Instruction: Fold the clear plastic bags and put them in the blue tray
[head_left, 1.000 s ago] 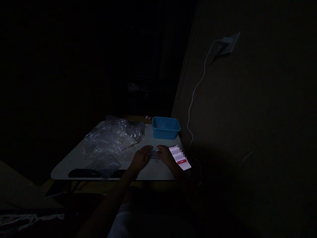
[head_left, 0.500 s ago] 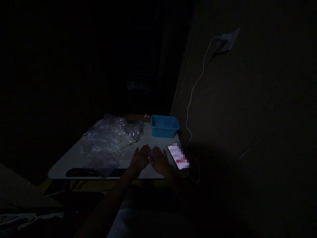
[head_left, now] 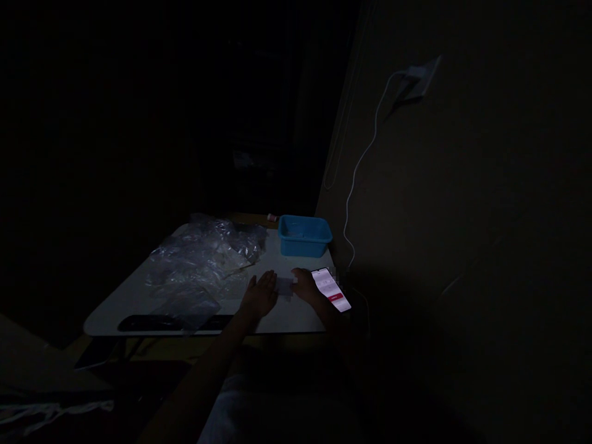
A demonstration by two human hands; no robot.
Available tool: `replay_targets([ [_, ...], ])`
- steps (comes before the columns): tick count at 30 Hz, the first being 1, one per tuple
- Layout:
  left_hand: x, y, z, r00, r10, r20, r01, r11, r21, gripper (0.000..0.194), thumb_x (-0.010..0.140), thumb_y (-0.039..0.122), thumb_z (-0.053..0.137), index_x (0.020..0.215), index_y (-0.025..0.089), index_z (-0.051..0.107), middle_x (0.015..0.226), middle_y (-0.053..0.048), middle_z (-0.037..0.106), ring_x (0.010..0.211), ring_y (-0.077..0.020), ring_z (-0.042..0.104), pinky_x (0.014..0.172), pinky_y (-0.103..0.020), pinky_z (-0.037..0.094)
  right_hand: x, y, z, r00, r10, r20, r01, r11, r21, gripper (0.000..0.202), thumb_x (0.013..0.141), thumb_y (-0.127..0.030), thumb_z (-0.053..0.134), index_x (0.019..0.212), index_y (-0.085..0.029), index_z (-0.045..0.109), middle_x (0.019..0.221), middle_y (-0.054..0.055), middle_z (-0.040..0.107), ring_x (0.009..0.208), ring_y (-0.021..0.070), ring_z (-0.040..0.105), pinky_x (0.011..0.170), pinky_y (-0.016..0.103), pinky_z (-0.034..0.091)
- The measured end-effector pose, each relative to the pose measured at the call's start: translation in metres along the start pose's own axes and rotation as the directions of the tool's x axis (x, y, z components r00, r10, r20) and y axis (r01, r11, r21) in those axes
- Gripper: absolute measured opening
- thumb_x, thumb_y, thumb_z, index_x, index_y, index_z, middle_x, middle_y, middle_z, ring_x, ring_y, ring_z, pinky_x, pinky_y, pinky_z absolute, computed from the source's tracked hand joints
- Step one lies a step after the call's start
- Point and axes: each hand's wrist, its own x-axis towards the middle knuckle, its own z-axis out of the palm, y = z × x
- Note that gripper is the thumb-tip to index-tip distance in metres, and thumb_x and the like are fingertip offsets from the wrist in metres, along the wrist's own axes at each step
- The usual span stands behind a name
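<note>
My left hand (head_left: 259, 297) lies flat on the white table (head_left: 272, 320), fingers stretched out, palm down at the left edge of a small clear plastic bag (head_left: 283, 286). At the bag's right edge, the fingers of my right hand (head_left: 306, 286) are curled, with thumb and forefinger around that edge; the dim light blurs the exact contact. A phone (head_left: 337, 297) with a lit screen lies just right of my right hand, partly covered by it. Left of my hands spreads a crumpled heap of clear plastic bags (head_left: 198, 253).
A blue plastic basin (head_left: 303, 248) stands at the table's back right corner. Behind the table is a small pinkish object (head_left: 272, 217). A white cable (head_left: 355, 179) hangs from a wall socket (head_left: 424, 79) along the right wall. The surroundings are very dark.
My right hand has moved right, from lying flat beside my left hand to curled at the small bag's edge, uncovering the bag. My left hand stays almost in place.
</note>
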Motion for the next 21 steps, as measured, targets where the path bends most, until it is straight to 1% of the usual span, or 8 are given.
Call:
replay_targets([
  [2,-0.001,0.000,0.001,1.000,-0.002,-0.014,0.002,1.000,-0.001,0.048,0.085,0.026,0.025,0.129,0.010,0.034,0.135,-0.013,0.033,0.124,-0.0230,0.031,0.098,-0.049,0.023,0.011,-0.001,-0.005,0.998,0.026,0.051,-0.026,1.000,-0.005,0.048,0.064,-0.015,0.060,0.111,-0.016,0.053,0.103,0.007,0.061,0.095,0.0180,0.055,0.078,0.025,0.041],
  [4,-0.001,0.000,0.002,1.000,0.000,-0.025,0.000,1.000,0.008,0.048,0.085,0.026,0.025,0.131,0.012,0.030,0.136,-0.012,0.033,0.124,-0.0223,0.031,0.097,-0.048,0.024,0.020,-0.004,-0.008,0.993,0.051,0.109,-0.050,0.999,-0.012,0.044,0.062,-0.015,0.061,0.106,-0.018,0.056,0.097,0.006,0.064,0.089,0.0176,0.058,0.071,0.023,0.042],
  [7,-0.002,-0.001,0.005,0.999,-0.004,-0.051,0.005,1.000,0.020,0.049,0.085,0.026,0.024,0.133,0.014,0.026,0.136,-0.011,0.032,0.124,-0.0217,0.031,0.097,-0.046,0.024,0.032,-0.007,-0.011,0.971,0.089,0.222,-0.085,0.996,-0.026,0.027,0.059,-0.018,0.064,0.086,-0.016,0.065,0.085,0.006,0.067,0.080,0.0185,0.061,0.062,0.022,0.042],
  [9,-0.002,-0.002,0.007,0.998,-0.008,-0.067,0.010,1.000,0.017,0.050,0.085,0.026,0.025,0.133,0.013,0.026,0.136,-0.011,0.033,0.124,-0.0219,0.031,0.097,-0.046,0.025,0.037,-0.008,-0.013,0.949,0.112,0.296,-0.108,0.994,-0.031,0.015,0.057,-0.019,0.065,0.071,-0.014,0.067,0.073,0.005,0.067,0.071,0.0184,0.061,0.055,0.021,0.041],
  [12,-0.001,-0.003,0.008,0.997,-0.013,-0.079,0.013,1.000,-0.002,0.051,0.083,0.026,0.027,0.132,0.012,0.026,0.136,-0.011,0.034,0.124,-0.0221,0.031,0.097,-0.046,0.025,0.040,-0.009,-0.015,0.925,0.124,0.359,-0.132,0.991,-0.002,0.007,0.055,-0.018,0.065,0.061,-0.014,0.066,0.060,0.003,0.065,0.061,0.0156,0.060,0.048,0.019,0.037],
  [16,-0.002,-0.003,0.006,0.996,-0.014,-0.086,0.011,0.999,-0.034,0.050,0.083,0.025,0.027,0.132,0.011,0.027,0.135,-0.012,0.035,0.123,-0.0223,0.032,0.097,-0.047,0.026,0.040,-0.007,-0.014,0.931,0.087,0.356,-0.143,0.981,0.134,0.002,0.053,-0.014,0.063,0.051,-0.015,0.063,0.047,-0.002,0.059,0.054,0.0113,0.056,0.045,0.016,0.033],
  [19,-0.003,-0.001,0.004,0.996,-0.026,-0.088,0.020,0.997,-0.071,0.050,0.083,0.026,0.029,0.131,0.012,0.028,0.135,-0.013,0.035,0.123,-0.0226,0.033,0.098,-0.047,0.025,0.042,-0.003,-0.011,0.948,0.055,0.312,-0.149,0.947,0.285,0.016,0.048,-0.008,0.062,0.036,-0.015,0.054,0.034,-0.003,0.047,0.047,0.0114,0.052,0.043,0.018,0.031],
  [21,-0.002,-0.001,0.003,0.995,-0.038,-0.092,0.026,0.991,-0.128,0.050,0.082,0.025,0.031,0.131,0.011,0.029,0.134,-0.014,0.035,0.123,-0.0234,0.032,0.098,-0.047,0.023,0.042,0.001,-0.008,0.964,0.026,0.263,-0.139,0.896,0.422,0.022,0.046,-0.006,0.062,0.030,-0.016,0.049,0.028,-0.004,0.040,0.044,0.0116,0.049,0.043,0.020,0.031],
])
